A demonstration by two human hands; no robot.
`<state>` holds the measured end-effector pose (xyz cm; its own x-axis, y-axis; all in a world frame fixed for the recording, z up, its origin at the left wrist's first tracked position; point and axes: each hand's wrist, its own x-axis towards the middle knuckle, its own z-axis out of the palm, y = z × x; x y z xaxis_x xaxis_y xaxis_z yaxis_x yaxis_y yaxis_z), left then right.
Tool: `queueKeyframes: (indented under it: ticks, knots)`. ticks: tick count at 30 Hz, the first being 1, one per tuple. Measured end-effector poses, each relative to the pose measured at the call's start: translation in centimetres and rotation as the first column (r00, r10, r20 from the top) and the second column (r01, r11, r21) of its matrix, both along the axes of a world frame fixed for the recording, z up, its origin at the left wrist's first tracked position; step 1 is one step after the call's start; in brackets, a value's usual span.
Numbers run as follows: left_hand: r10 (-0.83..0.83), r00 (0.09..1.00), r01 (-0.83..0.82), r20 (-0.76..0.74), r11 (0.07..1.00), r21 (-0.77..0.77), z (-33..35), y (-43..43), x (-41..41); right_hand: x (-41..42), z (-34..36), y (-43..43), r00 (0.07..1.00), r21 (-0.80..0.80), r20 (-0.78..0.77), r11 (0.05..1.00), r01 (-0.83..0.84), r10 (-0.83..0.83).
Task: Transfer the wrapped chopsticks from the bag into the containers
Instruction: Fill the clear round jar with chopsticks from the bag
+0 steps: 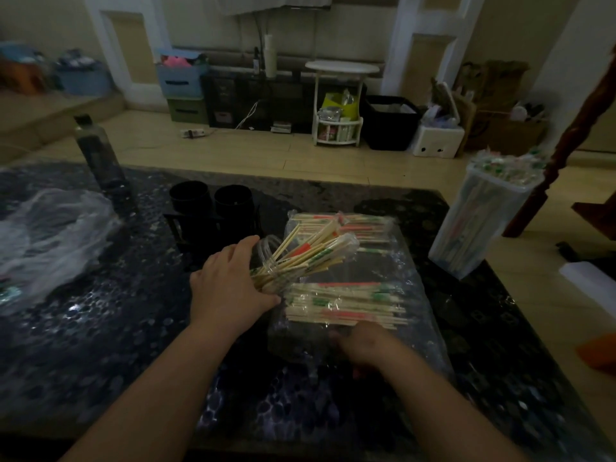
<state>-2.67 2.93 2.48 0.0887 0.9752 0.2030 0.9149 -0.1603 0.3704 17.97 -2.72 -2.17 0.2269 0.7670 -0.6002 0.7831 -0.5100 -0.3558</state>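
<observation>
My left hand (230, 281) grips a clear container (270, 261) tipped on its side, with a bundle of wrapped chopsticks (310, 253) fanning out of its mouth to the right. A clear plastic bag (420, 315) lies flat on the dark table, holding two more piles of wrapped chopsticks: one at the far end (350, 225), one nearer (346, 303). My right hand (363, 345) rests at the bag's near end, just below the nearer pile; its fingers are blurred. Two black cups (213, 200) stand in a rack behind the left hand.
A tall clear container (480, 221) packed with wrapped chopsticks stands at the table's right edge. A crumpled clear bag (46, 235) lies at the left, a dark bottle (96, 151) behind it. Beyond the table's far edge is open floor with storage boxes.
</observation>
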Motion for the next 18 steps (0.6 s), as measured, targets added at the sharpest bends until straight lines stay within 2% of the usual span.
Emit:
queueKeyframes:
  ticks: [3, 5, 7, 8, 9, 11, 13, 15, 18]
  knots:
    - [0.004, 1.0, -0.004, -0.006, 1.0, 0.007, -0.1, 0.1, 0.0, -0.3, -0.9, 0.6, 0.989, 0.189, -0.125, 0.977, 0.096, -0.073]
    - [0.006, 1.0, -0.006, -0.014, 1.0, 0.008, -0.2, 0.2, 0.0, -0.7, -1.1, 0.8, 0.966, 0.331, -0.228, 0.924, 0.193, -0.12]
    - [0.006, 1.0, -0.006, -0.018, 1.0, 0.008, -0.2, 0.3, 0.0, -1.0, -1.5, 0.9, 0.939, 0.426, -0.322, 0.868, 0.256, -0.119]
    - [0.005, 1.0, -0.005, -0.018, 1.0, 0.008, -0.3, 0.3, 0.0, -1.0, -2.0, 1.1, 0.945, 0.474, -0.314, 0.848, 0.239, -0.091]
    - [0.004, 1.0, -0.004, -0.016, 1.0, 0.007, -0.3, 0.3, 0.0, -0.9, -2.5, 1.1, 0.966, 0.511, -0.252, 0.84, 0.184, -0.059]
    - [0.003, 1.0, -0.003, -0.014, 1.0, 0.009, -0.3, 0.3, 0.0, -0.7, -2.9, 0.9, 1.0, 0.54, 0.011, 0.841, -0.018, 0.014]
    - [0.003, 1.0, -0.003, -0.018, 1.0, 0.005, -0.3, 0.3, 0.0, -0.5, -3.1, 0.6, 0.956, 0.524, 0.279, 0.819, -0.234, 0.095]
    - [0.002, 1.0, -0.002, -0.017, 1.0, 0.004, -0.3, 0.3, 0.1, -0.4, -3.2, 0.4, 0.918, 0.495, 0.369, 0.805, -0.328, 0.148]
    - [-0.003, 1.0, 0.004, -0.014, 1.0, 0.007, -0.3, 0.2, 0.1, -0.3, -3.4, 0.5, 0.898, 0.447, 0.394, 0.813, -0.373, 0.195]
